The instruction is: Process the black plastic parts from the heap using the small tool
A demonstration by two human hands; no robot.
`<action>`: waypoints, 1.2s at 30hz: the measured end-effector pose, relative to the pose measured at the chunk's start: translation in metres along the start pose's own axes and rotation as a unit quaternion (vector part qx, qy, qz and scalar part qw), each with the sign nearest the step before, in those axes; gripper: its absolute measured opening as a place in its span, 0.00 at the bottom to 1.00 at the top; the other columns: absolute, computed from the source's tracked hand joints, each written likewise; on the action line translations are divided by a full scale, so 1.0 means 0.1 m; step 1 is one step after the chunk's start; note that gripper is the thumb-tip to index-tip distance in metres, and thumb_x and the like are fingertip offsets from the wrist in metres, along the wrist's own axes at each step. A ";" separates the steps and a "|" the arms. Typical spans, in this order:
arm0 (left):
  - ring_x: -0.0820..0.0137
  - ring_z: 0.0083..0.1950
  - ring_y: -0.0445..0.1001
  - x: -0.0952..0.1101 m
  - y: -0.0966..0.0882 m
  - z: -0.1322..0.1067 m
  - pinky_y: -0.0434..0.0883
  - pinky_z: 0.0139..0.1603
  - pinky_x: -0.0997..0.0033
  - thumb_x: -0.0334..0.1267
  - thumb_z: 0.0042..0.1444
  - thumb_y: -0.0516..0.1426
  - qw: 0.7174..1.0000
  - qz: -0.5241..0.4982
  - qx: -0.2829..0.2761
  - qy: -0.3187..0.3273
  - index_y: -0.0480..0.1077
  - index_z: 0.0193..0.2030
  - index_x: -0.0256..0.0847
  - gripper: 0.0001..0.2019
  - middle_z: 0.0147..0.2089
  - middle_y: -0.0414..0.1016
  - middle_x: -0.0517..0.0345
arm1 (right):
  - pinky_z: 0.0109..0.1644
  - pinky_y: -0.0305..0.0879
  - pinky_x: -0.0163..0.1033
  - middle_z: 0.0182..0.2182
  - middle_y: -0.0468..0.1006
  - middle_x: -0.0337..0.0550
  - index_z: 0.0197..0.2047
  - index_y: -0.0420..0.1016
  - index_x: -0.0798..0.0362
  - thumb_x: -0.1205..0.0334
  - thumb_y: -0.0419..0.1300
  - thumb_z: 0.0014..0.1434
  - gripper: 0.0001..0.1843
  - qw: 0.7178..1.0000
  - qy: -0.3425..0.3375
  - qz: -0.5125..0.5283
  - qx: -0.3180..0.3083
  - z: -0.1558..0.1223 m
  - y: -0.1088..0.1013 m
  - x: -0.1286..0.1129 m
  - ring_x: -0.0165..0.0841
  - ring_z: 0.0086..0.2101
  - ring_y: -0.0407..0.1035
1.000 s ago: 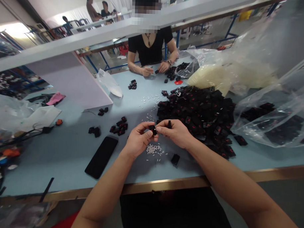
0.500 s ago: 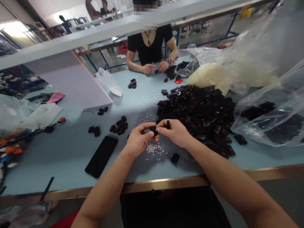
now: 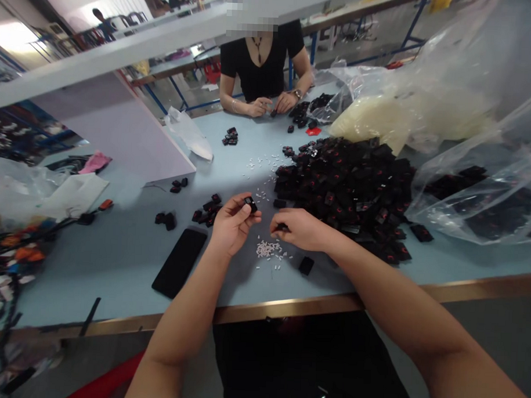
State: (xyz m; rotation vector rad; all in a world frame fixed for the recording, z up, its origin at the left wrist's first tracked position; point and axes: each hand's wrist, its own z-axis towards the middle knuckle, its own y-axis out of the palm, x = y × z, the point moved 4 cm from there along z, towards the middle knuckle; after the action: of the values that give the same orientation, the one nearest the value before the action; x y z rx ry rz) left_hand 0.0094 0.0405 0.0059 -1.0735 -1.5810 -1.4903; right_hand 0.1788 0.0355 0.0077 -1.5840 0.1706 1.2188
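Left hand (image 3: pixel 233 223): pinches small black part (image 3: pixel 250 204); right hand (image 3: pixel 300 230): narrow pinch on dark piece (image 3: pixel 282 227); white pellets (image 3: pixel 267 249) below, between hands; heap of black parts (image 3: pixel 344 193), red marks unreadable, beyond right hand.

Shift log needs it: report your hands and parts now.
Left hand pinching small black piece. Right hand pinching another black piece. White pellets below, black pile beyond.
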 end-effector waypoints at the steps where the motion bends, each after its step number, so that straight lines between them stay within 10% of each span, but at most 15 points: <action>1: 0.73 0.32 0.79 0.00 -0.01 0.01 0.76 0.33 0.73 0.37 0.43 0.72 1.000 0.000 0.002 -0.002 0.75 0.44 0.41 0.21 0.34 0.75 0.62 | 0.37 0.61 0.35 0.34 0.78 0.43 0.35 0.79 0.53 0.71 0.60 0.56 0.07 0.998 -0.004 -0.052 -0.030 -0.01 0.03 0.00 0.32 0.32 0.69; 16: 0.71 0.32 0.79 -0.06 0.06 -0.04 0.77 0.32 0.74 0.36 0.46 0.71 0.999 -0.007 -0.041 -0.014 0.75 0.45 0.39 0.19 0.34 0.74 0.61 | 0.33 0.62 0.38 0.39 0.80 0.55 0.42 0.76 0.59 0.67 0.54 0.62 0.10 0.951 0.032 -0.288 -0.109 -0.05 0.19 -0.02 0.41 0.36 0.76; 24: 0.72 0.32 0.80 -0.06 0.06 -0.05 0.77 0.32 0.76 0.36 0.47 0.70 0.998 -0.024 -0.053 -0.029 0.75 0.45 0.41 0.18 0.32 0.75 0.61 | 0.36 0.61 0.36 0.32 0.78 0.44 0.37 0.73 0.56 0.68 0.58 0.55 0.05 0.996 0.057 -0.033 0.059 0.02 -0.04 0.11 0.34 0.32 0.70; 36: 0.69 0.33 0.81 -0.08 0.12 -0.10 0.79 0.34 0.72 0.35 0.47 0.70 0.995 -0.031 -0.077 -0.047 0.74 0.45 0.40 0.19 0.33 0.78 0.59 | 0.31 0.59 0.36 0.29 0.74 0.37 0.37 0.75 0.52 0.58 0.63 0.56 0.08 0.931 0.071 0.305 0.189 -0.03 -0.17 0.06 0.28 0.26 0.63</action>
State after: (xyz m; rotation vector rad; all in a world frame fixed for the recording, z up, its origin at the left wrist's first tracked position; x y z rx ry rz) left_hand 0.0233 0.0292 0.0051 -1.2058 -1.5977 -1.6471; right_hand 0.1947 0.0430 0.0138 -1.3071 0.9953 1.4245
